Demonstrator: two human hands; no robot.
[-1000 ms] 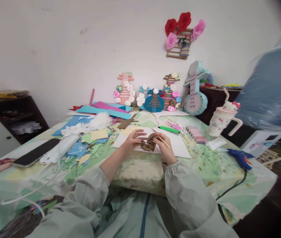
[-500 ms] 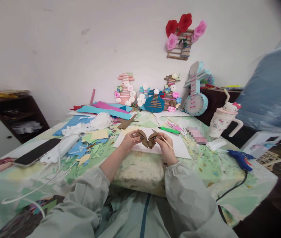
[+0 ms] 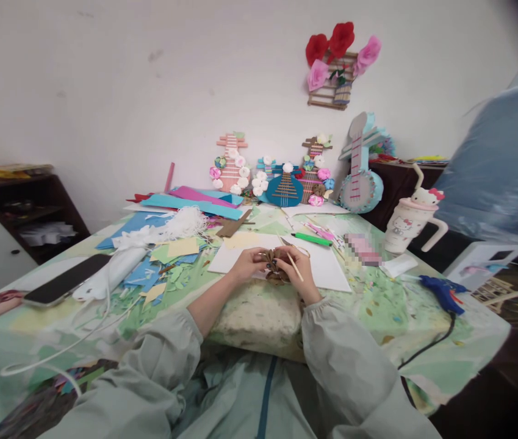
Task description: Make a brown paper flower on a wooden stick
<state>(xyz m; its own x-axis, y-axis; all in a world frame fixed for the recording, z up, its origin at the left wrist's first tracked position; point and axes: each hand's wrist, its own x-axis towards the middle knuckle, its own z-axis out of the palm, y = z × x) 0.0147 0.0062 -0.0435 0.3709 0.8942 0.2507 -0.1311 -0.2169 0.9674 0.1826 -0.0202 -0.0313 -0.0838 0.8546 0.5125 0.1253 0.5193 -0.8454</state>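
Observation:
My left hand [image 3: 247, 264] and my right hand [image 3: 301, 268] meet over a small brown paper piece [image 3: 274, 266], and both pinch it with closed fingers. A thin wooden stick [image 3: 292, 263] also lies in my right hand, slanting up to the left. The hands hover just above a white sheet [image 3: 327, 271] on the table [image 3: 377, 305], over a pale speckled pad [image 3: 259, 317] at the near edge. The brown piece is bunched up and mostly covered by my fingers.
Foam and paper scraps [image 3: 167, 262] litter the left half, beside a black phone [image 3: 66, 279] and a white cable [image 3: 71, 347]. A green marker [image 3: 312, 239], a cartoon-cat cup [image 3: 407, 222] and a blue glue gun [image 3: 442, 291] lie to the right. Craft guitars [image 3: 286, 180] line the wall.
The brown piece, spread like a bow half a second ago, is now squeezed together between my hands. Both hands have drawn closer to each other.

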